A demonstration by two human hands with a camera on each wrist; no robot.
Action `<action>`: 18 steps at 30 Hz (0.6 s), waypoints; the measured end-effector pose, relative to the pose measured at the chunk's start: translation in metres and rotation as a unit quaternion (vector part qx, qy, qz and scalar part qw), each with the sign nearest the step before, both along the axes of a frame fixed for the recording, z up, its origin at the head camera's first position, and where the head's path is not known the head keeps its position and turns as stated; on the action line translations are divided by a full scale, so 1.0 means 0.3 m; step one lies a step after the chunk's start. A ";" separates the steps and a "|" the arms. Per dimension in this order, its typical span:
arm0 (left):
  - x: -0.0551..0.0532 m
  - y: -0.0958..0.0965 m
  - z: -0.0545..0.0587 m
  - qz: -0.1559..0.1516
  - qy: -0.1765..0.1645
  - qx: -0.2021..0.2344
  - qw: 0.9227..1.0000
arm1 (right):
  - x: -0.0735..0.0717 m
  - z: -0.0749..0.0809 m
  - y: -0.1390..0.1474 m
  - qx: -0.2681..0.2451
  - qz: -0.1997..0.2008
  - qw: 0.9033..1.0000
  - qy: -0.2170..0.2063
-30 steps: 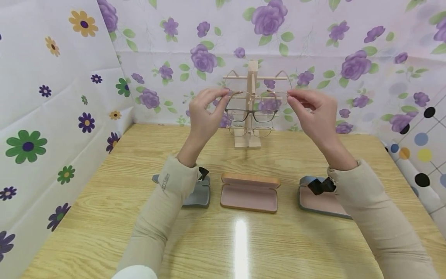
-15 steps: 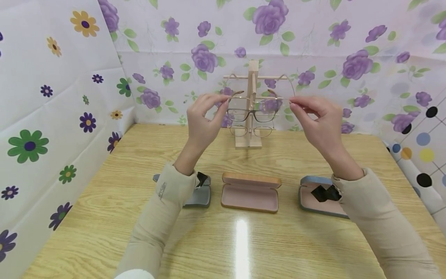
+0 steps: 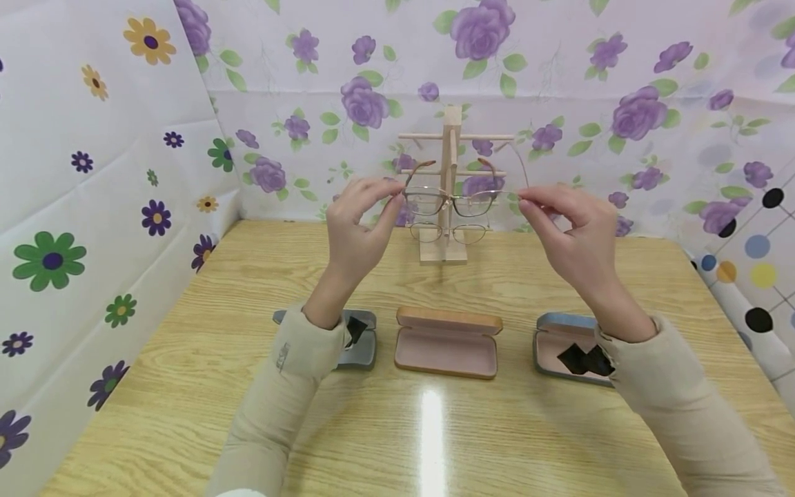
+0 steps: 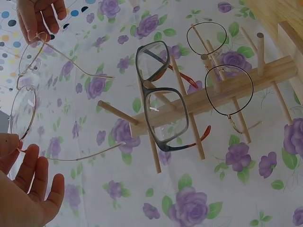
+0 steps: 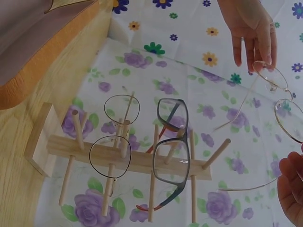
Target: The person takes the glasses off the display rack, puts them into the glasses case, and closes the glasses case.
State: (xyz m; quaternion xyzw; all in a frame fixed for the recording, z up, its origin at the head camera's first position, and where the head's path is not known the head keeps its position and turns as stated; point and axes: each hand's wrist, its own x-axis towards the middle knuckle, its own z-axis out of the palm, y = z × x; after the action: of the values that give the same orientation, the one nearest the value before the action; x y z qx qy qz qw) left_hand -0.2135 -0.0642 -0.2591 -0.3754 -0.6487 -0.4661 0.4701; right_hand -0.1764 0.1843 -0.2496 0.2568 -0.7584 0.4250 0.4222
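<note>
A pair of thin gold-rimmed eyeglasses (image 4: pixel 34 108) is held up between both hands, in front of a wooden display stand (image 3: pixel 453 119). My left hand (image 3: pixel 360 222) pinches one end of the frame with thumb and fingertips, and my right hand (image 3: pixel 574 235) pinches the other end. Its temples extend back toward the stand's upper rod (image 3: pixel 422 137). Behind it, dark-framed eyeglasses (image 4: pixel 163 90) with reddish temple tips hang at the stand's middle level. Lower down hangs another pair of eyeglasses (image 3: pixel 425 240) with thin round rims.
Three open eyeglass cases lie in a row on the wooden table (image 3: pixel 348 428): a grey one (image 3: pixel 366 352), an orange-brown one (image 3: pixel 445 352) with pink lining, and a blue-grey one (image 3: pixel 546 355). The sleeves overlap the outer two. Floral sheets (image 3: pixel 373 41) hang behind and at the sides.
Both hands have come down and slightly apart, bringing the gold-rimmed eyeglasses lower, away from the upper rod. They now overlap the dark-framed pair in the head view. The cases have not moved.
</note>
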 end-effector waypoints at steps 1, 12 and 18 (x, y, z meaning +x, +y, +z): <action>0.004 -0.001 0.000 -0.001 0.001 -0.001 1.000 | 0.003 -0.001 0.000 -0.001 0.002 1.000 0.002; 0.037 -0.011 -0.018 -0.015 0.000 -0.003 1.000 | 0.037 -0.024 -0.001 -0.009 0.012 1.000 0.019; 0.054 -0.015 -0.029 -0.024 0.002 -0.003 1.000 | 0.059 -0.030 -0.004 -0.014 0.014 0.999 0.036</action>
State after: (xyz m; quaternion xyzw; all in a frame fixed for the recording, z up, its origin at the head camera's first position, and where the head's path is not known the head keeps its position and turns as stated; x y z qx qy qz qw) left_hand -0.1972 -0.0688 -0.2679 -0.3930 -0.6402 -0.4745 0.4589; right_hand -0.1588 0.1830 -0.2586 0.2764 -0.7333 0.4319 0.4465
